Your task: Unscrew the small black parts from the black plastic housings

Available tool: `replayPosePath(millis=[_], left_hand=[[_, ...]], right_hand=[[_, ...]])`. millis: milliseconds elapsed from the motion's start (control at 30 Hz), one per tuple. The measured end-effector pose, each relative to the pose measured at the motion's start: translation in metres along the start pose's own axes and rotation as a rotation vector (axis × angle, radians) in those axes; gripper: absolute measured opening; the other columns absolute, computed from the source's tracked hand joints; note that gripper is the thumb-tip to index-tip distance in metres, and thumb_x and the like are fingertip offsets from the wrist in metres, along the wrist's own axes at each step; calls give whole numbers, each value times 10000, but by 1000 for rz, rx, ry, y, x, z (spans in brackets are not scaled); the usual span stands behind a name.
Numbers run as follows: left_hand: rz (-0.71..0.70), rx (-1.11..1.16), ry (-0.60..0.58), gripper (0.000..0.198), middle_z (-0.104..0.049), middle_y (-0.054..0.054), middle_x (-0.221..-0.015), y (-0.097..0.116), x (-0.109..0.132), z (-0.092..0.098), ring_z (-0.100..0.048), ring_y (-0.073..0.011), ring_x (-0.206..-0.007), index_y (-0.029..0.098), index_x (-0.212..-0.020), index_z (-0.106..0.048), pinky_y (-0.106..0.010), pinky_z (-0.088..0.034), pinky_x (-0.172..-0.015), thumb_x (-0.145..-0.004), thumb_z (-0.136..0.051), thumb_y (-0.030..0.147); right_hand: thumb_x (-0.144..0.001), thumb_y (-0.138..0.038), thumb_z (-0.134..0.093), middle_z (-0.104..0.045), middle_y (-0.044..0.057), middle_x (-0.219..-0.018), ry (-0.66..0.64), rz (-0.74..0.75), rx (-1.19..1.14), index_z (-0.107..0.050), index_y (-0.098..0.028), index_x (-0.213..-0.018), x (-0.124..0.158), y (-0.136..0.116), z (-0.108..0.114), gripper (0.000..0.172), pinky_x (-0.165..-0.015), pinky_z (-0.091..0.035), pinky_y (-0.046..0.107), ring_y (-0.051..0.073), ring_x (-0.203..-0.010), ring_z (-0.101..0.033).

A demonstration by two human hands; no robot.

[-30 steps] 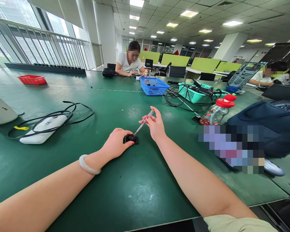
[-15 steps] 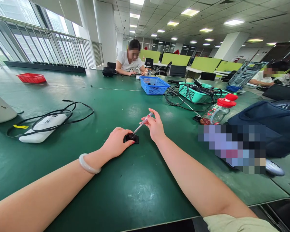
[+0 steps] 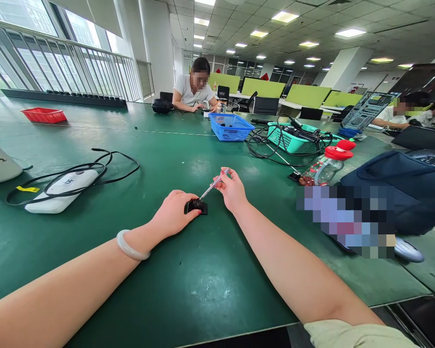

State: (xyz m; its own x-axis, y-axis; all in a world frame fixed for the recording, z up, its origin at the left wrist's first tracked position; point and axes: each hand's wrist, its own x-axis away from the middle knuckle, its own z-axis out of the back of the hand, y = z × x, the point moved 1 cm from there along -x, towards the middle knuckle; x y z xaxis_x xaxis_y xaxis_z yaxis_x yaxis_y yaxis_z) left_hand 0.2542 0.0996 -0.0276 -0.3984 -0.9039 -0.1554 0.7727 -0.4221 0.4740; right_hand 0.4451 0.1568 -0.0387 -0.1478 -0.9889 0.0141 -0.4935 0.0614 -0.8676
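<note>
On the green table (image 3: pixel 203 251), a small black block with a flat base (image 3: pixel 202 207) sits between the thumb and fingers of my left hand (image 3: pixel 176 211), which steadies it. My right hand (image 3: pixel 232 189) grips a slim screwdriver (image 3: pixel 212 184) with a clear, pinkish handle, its fingers closed around the upper part. The shaft slants down to the left, and its tip meets the top of the black block. What lies right under the tip is too small to make out. My left palm hides part of the block.
To the left lie a white power bank (image 3: pixel 60 193) with a black cable and a red tray (image 3: pixel 43 115). Ahead are a blue basket (image 3: pixel 231 128) and a teal basket (image 3: pixel 290 139) with cables. A red-lidded jar (image 3: pixel 324 166) and dark blue bag (image 3: pixel 398 188) stand right. A person (image 3: pixel 194 89) sits opposite.
The fingers of my right hand have curled in a little around the screwdriver handle. The tip stays on the black block, and my left hand keeps its hold. The view has shifted slightly.
</note>
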Motion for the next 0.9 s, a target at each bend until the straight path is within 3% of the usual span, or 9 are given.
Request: replayPosePath(millis=[200,400,567,900], left_hand=[[-11,-24,-13,396,-729,-72,-1177,0,-1,0,-526,-314,-1222,210,-1208,-694,-500,-442,-1107,-875,-584,393],[4,-33,-14,476,-707,-80,-1252,-3,-1,-2,-500,-309,-1282,203,-1312,-651,-498,-429,-1137,-876,-561,373],[-21,-17,-12,536,-698,-66,-1273,-4,1,-3,-497,-304,-1285,206,-1353,-618,-492,-421,-1150,-830,-602,324],[12,-40,-21,505,-710,-79,-1228,-1,0,-1,-510,-313,-1267,214,-1357,-607,-506,-440,-1120,-859,-612,297]], right_hand=[[-831,-223,-706,-660,-51,-616,23,-39,-67,-590,-230,-912,-2,2,2,142,-660,-562,293,115,-547,-627],[-776,-285,-760,-614,-55,-582,-30,-67,-82,-617,-206,-911,-1,0,3,212,-682,-574,305,114,-574,-613],[-812,-256,-677,-676,-52,-646,-72,96,-22,-570,-238,-1001,1,-2,1,218,-736,-579,351,133,-622,-646],[-865,-416,-644,-679,-39,-740,-401,357,231,-528,-266,-1163,9,-2,-6,353,-805,-587,443,170,-674,-677]])
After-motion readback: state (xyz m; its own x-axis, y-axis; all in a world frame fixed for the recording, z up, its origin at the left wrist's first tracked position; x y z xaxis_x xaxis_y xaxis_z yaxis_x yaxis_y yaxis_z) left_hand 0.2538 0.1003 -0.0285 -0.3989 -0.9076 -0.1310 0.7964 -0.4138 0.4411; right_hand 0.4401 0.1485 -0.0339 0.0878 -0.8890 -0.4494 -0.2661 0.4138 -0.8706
